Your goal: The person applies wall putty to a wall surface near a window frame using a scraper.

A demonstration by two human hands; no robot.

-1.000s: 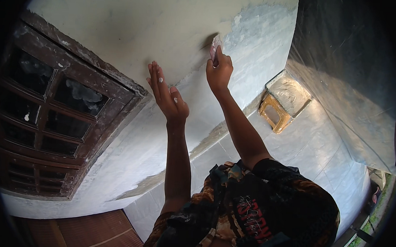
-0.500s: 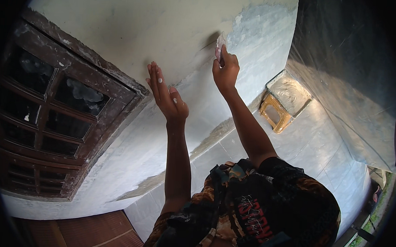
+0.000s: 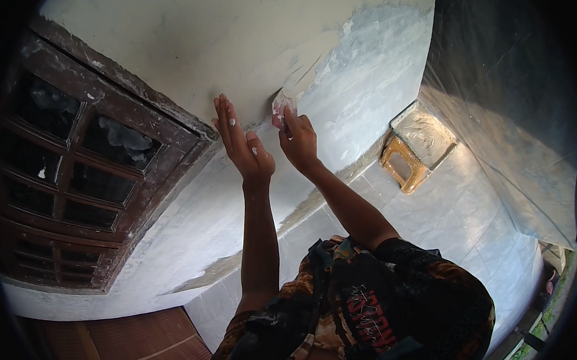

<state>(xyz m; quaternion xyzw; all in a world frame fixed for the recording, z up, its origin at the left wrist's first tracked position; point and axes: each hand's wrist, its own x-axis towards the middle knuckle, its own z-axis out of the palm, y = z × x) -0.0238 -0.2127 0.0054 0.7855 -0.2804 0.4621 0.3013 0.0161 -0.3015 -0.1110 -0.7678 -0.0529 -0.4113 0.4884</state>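
Note:
My right hand [image 3: 299, 142] grips a putty scraper [image 3: 280, 109], its reddish body smeared with whitish paste. The scraper's upper edge meets the pale wall [image 3: 184, 53], just below a few thin streaks. Beside it to the left, my left hand [image 3: 244, 142] is raised with fingers stretched out and nothing in it. White blobs of paste stick to its fingers and thumb. Whether its fingertips touch the wall, I cannot tell. Right of the scraper, a greyish-white patch [image 3: 365, 48] with a ragged border covers the wall.
A brown paned window frame [image 3: 61, 151], spattered white, is at the left. A tray of whitish paste [image 3: 425, 138] rests on a yellow stool [image 3: 402, 164] on the tiled floor [image 3: 441, 219]. Dark sheeting [image 3: 498, 92] hangs at the right. A reddish-brown panel [image 3: 127, 337] lies at lower left.
My right hand has moved down and left with the scraper, closer to my left hand. New thin streaks show on the wall above it. My left hand has barely moved.

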